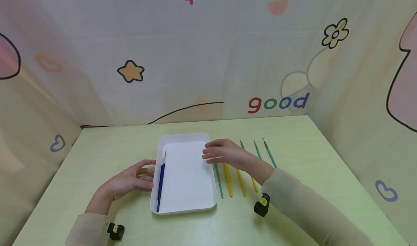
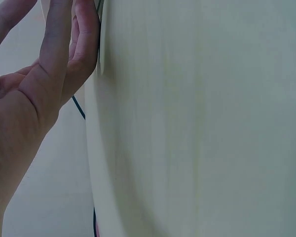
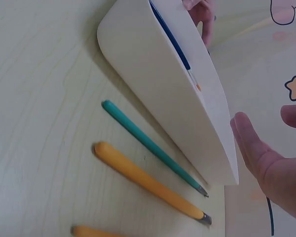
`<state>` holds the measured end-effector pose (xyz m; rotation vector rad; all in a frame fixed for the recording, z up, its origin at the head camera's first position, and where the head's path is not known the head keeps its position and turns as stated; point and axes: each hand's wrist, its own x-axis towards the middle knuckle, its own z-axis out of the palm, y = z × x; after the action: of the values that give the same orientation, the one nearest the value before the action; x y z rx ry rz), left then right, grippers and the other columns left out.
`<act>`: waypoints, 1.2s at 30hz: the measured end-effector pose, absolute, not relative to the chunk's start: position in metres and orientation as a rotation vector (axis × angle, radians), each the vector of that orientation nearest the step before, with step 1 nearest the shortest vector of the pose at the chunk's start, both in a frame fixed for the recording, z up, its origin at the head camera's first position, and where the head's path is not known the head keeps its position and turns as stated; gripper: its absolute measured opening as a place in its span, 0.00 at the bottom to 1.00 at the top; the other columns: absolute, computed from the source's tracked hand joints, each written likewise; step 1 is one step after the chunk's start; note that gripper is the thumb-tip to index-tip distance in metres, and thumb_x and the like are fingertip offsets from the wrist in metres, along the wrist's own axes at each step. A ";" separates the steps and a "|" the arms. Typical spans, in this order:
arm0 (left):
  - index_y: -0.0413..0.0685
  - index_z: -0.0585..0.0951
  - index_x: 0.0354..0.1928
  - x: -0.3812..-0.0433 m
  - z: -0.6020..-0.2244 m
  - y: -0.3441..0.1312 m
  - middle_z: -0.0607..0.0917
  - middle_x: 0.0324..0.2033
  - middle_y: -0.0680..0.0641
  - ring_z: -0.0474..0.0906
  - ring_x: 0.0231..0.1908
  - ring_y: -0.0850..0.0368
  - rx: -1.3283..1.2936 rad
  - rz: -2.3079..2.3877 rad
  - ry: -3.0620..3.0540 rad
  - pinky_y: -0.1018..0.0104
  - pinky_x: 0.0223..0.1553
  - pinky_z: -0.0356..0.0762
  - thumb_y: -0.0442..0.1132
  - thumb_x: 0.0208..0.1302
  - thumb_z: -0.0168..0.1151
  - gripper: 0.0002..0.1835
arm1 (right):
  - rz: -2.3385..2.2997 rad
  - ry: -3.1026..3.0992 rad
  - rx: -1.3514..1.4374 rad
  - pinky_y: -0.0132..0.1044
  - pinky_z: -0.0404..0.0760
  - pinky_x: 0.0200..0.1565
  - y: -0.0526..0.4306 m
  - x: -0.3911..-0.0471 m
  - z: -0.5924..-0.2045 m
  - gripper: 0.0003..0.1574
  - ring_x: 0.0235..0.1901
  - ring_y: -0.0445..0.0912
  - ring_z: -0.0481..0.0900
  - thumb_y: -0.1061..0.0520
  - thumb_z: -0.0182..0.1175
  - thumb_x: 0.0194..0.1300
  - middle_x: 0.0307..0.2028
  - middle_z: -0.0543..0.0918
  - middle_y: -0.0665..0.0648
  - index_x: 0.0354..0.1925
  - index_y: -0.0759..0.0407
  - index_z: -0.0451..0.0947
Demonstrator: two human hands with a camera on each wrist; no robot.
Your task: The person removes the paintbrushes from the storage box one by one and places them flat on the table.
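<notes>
A white tray (image 1: 189, 210) lies on the table, with a dark blue paintbrush (image 1: 161, 182) lengthwise along the inside of its left wall. My left hand (image 1: 131, 179) is at the tray's left side, fingertips right at the rim and fingers loosely bent. Over the tray's right rim is my right hand (image 1: 226, 153), fingers extended and nothing held in them. In the right wrist view the fingers (image 3: 249, 136) of that hand come close to the rim. A teal paintbrush (image 3: 148, 140) and a thicker yellow paintbrush (image 3: 148, 182) lie on the table along the tray's outer right side.
Further right, several more yellow and teal paintbrushes lie roughly side by side, partly hidden under my right wrist; one teal brush (image 1: 269, 154) is outermost. A printed curtain (image 1: 163, 90) hangs behind the table (image 1: 107, 144) and along both sides.
</notes>
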<state>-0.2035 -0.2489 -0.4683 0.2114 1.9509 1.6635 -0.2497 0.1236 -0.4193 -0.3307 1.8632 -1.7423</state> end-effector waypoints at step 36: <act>0.41 0.54 0.78 -0.203 -0.465 -0.249 0.71 0.60 0.31 0.80 0.51 0.44 0.218 1.649 1.949 0.52 0.54 0.83 0.31 0.63 0.72 0.48 | -1.755 1.566 -0.185 0.44 0.82 0.57 0.039 -0.232 -0.453 0.30 0.58 0.60 0.81 0.59 0.59 0.75 0.57 0.81 0.71 0.67 0.76 0.67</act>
<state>-0.2028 -0.2492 -0.4651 0.2185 1.9486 1.6490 -0.2324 0.0390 -0.4534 -0.1852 1.5661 -1.7545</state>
